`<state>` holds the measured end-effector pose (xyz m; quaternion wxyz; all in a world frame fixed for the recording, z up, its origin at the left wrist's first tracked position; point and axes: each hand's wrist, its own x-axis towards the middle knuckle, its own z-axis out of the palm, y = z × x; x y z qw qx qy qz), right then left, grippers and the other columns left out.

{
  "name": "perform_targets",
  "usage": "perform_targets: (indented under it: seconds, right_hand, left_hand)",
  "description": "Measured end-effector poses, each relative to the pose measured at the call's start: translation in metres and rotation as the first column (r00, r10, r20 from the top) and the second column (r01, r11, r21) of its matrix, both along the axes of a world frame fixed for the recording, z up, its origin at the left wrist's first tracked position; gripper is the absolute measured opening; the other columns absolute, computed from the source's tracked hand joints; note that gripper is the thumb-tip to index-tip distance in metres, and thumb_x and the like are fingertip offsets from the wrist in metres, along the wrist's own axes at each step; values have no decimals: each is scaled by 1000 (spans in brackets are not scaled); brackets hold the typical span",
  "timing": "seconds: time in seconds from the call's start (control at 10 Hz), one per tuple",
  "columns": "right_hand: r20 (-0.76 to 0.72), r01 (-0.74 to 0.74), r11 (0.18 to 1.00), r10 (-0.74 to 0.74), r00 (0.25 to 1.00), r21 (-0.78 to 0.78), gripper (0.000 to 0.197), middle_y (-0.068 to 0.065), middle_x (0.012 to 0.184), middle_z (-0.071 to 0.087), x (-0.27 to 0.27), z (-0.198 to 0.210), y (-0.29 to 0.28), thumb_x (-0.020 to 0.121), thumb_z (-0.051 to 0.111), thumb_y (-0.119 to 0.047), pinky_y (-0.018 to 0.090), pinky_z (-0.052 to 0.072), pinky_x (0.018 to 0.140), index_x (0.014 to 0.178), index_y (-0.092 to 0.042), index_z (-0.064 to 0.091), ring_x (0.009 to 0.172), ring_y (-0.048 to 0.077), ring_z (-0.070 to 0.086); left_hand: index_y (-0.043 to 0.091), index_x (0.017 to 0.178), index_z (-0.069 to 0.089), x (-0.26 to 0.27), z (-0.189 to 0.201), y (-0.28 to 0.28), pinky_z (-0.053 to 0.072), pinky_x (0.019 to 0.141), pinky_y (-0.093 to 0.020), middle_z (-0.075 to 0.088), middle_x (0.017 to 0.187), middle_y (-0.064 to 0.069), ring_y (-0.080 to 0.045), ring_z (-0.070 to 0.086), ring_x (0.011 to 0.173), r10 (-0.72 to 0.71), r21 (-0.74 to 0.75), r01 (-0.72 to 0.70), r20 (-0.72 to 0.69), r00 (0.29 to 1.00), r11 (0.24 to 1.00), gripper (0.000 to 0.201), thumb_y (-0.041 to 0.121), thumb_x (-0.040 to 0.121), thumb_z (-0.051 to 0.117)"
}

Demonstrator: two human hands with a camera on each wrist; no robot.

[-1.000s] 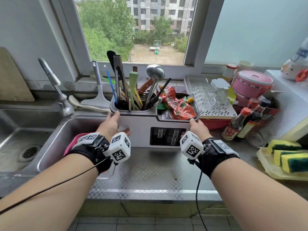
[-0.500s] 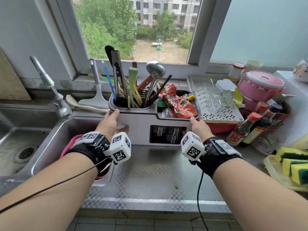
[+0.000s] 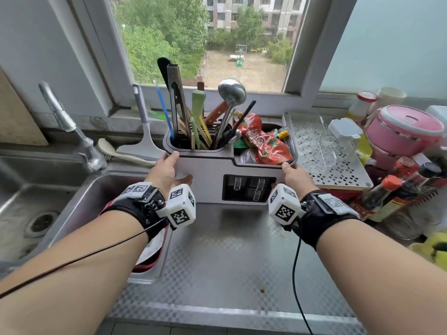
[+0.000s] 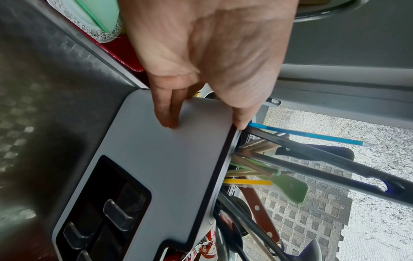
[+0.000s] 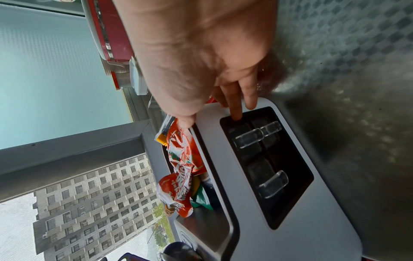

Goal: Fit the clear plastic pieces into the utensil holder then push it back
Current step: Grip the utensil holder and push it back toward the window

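A grey utensil holder (image 3: 208, 175) stands on the steel counter near the window sill. Its left bin is full of utensils (image 3: 205, 117), and a red packet (image 3: 266, 146) lies in its right bin. Three clear plastic pieces (image 3: 249, 188) sit in the dark recess on its front, seen close in the right wrist view (image 5: 257, 136). My left hand (image 3: 179, 165) lies on the front left corner, one fingertip at the rim and straight fingers (image 4: 166, 116) flat on the face. My right hand (image 3: 287, 175) rests on the front right corner, thumb at the rim, fingers (image 5: 236, 113) reaching the recess edge.
A sink (image 3: 48, 194) with a faucet (image 3: 70, 126) lies to the left, a red basin (image 3: 154, 250) at its near edge. A squeegee (image 3: 145, 131) leans behind the holder. To the right are a white perforated tray (image 3: 324, 153), a pink pot (image 3: 404, 131) and sauce bottles (image 3: 377, 199).
The holder has slid a little away from me toward the window sill, with both hands staying on its front corners. More bare counter shows in front of it.
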<state>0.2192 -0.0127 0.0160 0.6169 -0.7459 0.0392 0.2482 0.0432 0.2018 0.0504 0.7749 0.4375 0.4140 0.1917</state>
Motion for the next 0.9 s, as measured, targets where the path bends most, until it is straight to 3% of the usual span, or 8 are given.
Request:
perform_targets:
  seconds: [0.1,0.3,0.4,0.5,0.6,0.7,0.8,0.9]
  right_hand:
    - [18,27,999,-27,999,30,48,4,91,56,5,3,5,96,45,-29,35,51,59,139,-8,42,75,20,55]
    - [-33,-26,1000,26,999,17,52,19,134,53,11,6,8,93,47,-38,27,53,44,142,-20,39,95,34,58]
    - [-42,-5,1000,5,999,16,54,21,136,52,14,4,11,93,47,-37,29,54,44,144,-21,36,103,37,58]
    - [-59,-15,1000,14,998,-15,55,19,138,52,12,9,13,93,47,-39,25,53,43,144,-21,36,108,39,60]
    - [1,-18,993,18,1000,-119,48,9,138,52,11,15,9,99,42,-35,13,50,52,141,-12,42,113,33,58]
    - [47,-45,968,58,997,-245,52,19,132,56,5,27,-4,101,36,-35,29,45,87,140,-2,45,122,34,54]
    - [-4,-29,965,29,1000,-262,54,15,124,60,-4,34,-9,98,40,-42,26,43,62,132,-2,50,105,27,59]
    - [159,-140,883,232,960,-448,49,21,132,59,-12,42,-17,97,46,-25,25,39,64,139,-1,40,114,31,60]
  left_hand:
    - [24,88,52,6,-3,6,52,78,-46,47,98,-5,-37,56,99,-1,-10,1,-10,1000,1000,11,30,96,49]
    - [24,111,51,16,-7,18,54,72,-43,53,102,-4,-39,56,100,-4,6,4,2,1000,1000,17,32,96,49]
    - [23,129,47,18,-8,21,54,67,-39,54,116,-6,-39,58,99,-10,2,10,3,1000,1000,35,33,95,49]
    - [25,131,48,19,-8,21,57,61,-36,50,127,-9,-38,58,100,4,-9,-4,8,1000,1000,38,34,95,50]
    - [26,100,57,17,-4,20,57,57,-36,54,116,-7,-36,59,101,25,-19,-25,-8,1000,1000,14,37,94,50]
    - [20,92,58,12,-5,19,57,69,-39,60,101,-4,-31,65,100,86,-39,-87,-24,996,995,26,46,91,53]
    - [19,86,56,2,2,19,55,79,-38,65,92,-6,-25,66,86,121,-15,-122,-59,991,992,31,49,89,53]
    - [19,85,51,-9,23,13,42,55,-29,60,62,-3,-16,50,63,136,58,-132,-84,987,990,32,50,91,48]
